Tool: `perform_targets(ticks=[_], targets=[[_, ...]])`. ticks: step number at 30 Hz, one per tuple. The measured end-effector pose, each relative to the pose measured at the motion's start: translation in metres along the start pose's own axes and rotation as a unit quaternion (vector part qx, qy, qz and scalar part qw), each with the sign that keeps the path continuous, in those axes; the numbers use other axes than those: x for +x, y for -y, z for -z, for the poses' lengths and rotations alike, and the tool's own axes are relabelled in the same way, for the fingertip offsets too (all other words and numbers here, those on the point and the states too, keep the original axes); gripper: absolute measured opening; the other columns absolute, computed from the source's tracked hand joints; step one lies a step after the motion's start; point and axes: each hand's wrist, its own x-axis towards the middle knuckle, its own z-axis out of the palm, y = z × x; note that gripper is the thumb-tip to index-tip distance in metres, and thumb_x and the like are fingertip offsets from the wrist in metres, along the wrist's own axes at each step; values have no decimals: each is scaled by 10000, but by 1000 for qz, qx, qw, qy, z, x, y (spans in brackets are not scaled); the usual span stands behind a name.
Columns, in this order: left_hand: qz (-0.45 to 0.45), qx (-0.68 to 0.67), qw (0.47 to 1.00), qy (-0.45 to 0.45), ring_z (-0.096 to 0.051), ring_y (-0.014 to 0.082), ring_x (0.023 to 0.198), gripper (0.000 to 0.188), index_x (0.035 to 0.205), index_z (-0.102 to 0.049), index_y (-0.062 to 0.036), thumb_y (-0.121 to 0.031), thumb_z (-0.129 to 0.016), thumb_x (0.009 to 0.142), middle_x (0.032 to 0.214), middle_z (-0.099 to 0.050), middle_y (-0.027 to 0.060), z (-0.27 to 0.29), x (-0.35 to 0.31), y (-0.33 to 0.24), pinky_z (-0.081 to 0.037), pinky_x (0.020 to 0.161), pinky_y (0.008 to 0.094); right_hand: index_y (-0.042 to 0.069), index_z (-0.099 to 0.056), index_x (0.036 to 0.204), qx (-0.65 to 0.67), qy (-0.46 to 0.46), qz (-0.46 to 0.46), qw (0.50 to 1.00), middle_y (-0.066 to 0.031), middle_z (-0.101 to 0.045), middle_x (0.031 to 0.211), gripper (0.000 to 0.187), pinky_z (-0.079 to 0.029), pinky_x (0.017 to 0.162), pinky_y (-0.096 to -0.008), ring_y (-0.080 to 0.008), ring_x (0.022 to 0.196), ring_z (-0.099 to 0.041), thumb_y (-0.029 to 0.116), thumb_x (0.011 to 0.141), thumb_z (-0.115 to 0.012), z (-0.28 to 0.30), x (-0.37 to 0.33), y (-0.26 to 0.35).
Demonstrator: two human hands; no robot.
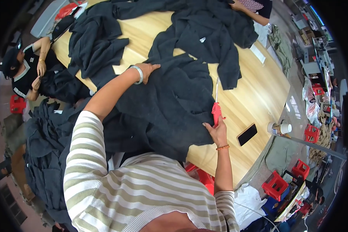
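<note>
A black garment (170, 102) lies spread across the light wooden table (255, 96) in front of me, its near edge reaching my body. My left hand (146, 72) rests on the garment's upper part, fingers stretched out to the right and pressed on the cloth. In my right hand (219, 133), beside the garment's right edge, is a red long-necked lighter (216, 111). Its thin metal tube points away from me, toward a hanging sleeve-like piece of another black garment (230, 69). No flame shows at the tip.
A black phone (247, 134) lies right of my right hand. Cups (280, 128) stand by the table's right edge. More dark clothes (50, 150) are heaped at my left. One person (31, 69) sits at the left; another person's arm (251, 13) reaches in at the far side. Red stools (275, 185) stand lower right.
</note>
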Motion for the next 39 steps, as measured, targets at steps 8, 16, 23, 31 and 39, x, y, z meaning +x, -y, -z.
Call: perform_targets(ticks=[8,16,23,31,39], targets=[[42,-50,978,-196,-630,347,989,305,1059,-657,-108,-228,-670,779,1008,-672,165,43,-13,20,-502,860,411,-12,-634,1049,-103,-119,18,987,-128,-646,791,514,-478,706,-339,-223,709,-596,255,669,-855,25,-23,2],[-25,-294,728,-619,-600,209,669,140,899,-621,-59,-5,-627,769,803,-624,71,99,-76,51,-503,660,322,23,-616,1136,-107,-149,174,968,-123,-682,890,444,-496,745,-310,-201,772,-638,81,731,-786,100,-82,120],[208,-713,548,-384,-613,196,720,420,1164,-517,-44,54,-611,767,925,-590,89,-114,-75,24,-558,638,348,18,-583,961,-236,184,162,940,-212,-645,799,322,-510,648,-452,-390,743,-644,262,800,-716,-1,-121,75],[181,-902,340,-192,-584,181,854,413,1110,-504,-115,-114,-770,795,962,-567,31,-165,-136,-41,-538,679,334,42,-497,1032,-254,84,170,948,-203,-558,987,220,-499,647,-444,-365,810,-626,155,884,-614,-6,-104,84],[144,-907,349,-183,-607,134,686,152,827,-542,-95,9,-647,862,829,-583,8,-145,-132,-55,-603,659,293,40,-479,1049,-165,191,212,944,-225,-619,779,246,-485,677,-476,-403,746,-623,135,877,-627,-34,-94,85]])
